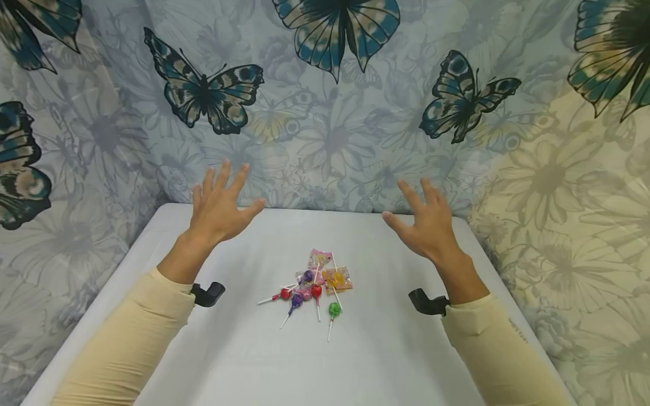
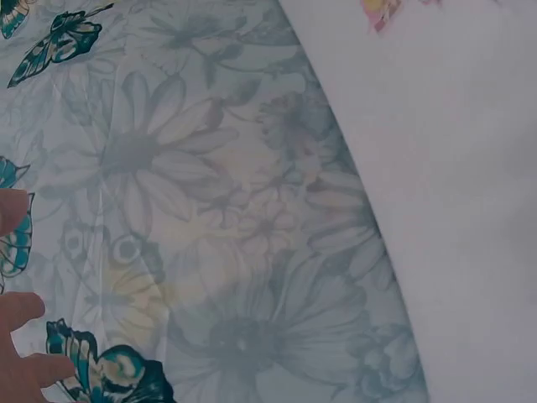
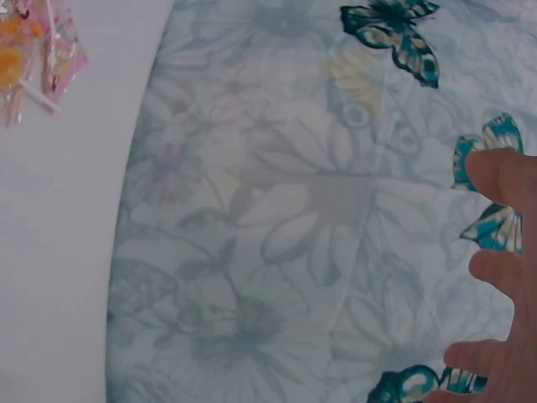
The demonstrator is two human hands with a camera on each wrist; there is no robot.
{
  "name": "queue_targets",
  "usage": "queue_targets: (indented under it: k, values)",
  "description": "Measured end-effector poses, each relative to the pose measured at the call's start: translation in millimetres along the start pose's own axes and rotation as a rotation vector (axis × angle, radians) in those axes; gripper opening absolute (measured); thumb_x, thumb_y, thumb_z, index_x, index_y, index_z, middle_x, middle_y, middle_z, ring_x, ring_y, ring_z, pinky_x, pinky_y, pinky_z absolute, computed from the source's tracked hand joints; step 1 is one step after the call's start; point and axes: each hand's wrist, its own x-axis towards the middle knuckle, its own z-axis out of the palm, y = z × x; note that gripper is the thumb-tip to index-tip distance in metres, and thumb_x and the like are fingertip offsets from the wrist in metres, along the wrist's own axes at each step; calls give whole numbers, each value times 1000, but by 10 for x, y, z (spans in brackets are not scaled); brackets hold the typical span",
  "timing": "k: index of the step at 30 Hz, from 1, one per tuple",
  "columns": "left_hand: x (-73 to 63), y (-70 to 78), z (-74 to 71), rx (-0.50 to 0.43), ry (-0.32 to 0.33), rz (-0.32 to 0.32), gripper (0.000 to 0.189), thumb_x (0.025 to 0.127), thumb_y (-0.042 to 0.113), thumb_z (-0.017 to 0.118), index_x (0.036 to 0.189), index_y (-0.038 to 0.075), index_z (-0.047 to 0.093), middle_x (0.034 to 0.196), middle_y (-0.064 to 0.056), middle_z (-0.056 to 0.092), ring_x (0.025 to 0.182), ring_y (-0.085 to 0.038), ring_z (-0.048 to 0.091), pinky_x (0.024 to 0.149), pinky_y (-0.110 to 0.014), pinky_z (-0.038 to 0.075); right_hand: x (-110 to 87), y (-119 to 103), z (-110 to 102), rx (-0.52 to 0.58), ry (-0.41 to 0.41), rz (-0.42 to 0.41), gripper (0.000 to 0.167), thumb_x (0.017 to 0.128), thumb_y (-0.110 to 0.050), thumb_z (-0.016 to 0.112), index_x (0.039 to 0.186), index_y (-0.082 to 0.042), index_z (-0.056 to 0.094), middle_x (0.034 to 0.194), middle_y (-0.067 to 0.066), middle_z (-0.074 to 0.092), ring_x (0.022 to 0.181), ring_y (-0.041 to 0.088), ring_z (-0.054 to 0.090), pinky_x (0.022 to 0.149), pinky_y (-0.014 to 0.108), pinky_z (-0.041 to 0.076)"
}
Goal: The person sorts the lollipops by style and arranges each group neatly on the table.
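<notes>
while lollipops point(image 1: 316, 291) lie clustered, white tabletop point(image 1: 386, 349), butterfly-print backdrop point(image 1: 335, 135) around

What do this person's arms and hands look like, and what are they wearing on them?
The left hand and right hand wear no gloves. The left sleeve and right sleeve are long and pale yellow, the right with small dark marks. A curved black piece sits at each wrist.

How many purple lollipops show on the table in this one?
2: the nearer purple lollipop lies left of the green lollipop; the farther purple lollipop lies just in front of the rearmost pink wrapper. Others could be hidden among the overlapping sweets.
</notes>
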Motion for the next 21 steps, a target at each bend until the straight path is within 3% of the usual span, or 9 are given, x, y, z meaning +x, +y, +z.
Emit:
queue_targets:
  k: [7,21]
  values:
    - [-41,14,240,1,-20,16,80,92,57,51,155,20,21,160,-15,6,142,-42,-3,104,-67,2,-65,-27,161,40,7,-3,73,91,-49,58,152,-19,32,157,20,10,138,51,8,96,76,12]
    - [-98,50,775,-94,-65,54,76,92,51,55,154,17,26,159,-15,13,141,-44,4,105,-66,9,-193,0,549,117,26,-57,72,89,-42,64,151,-19,35,156,21,16,136,53,14,95,76,15]
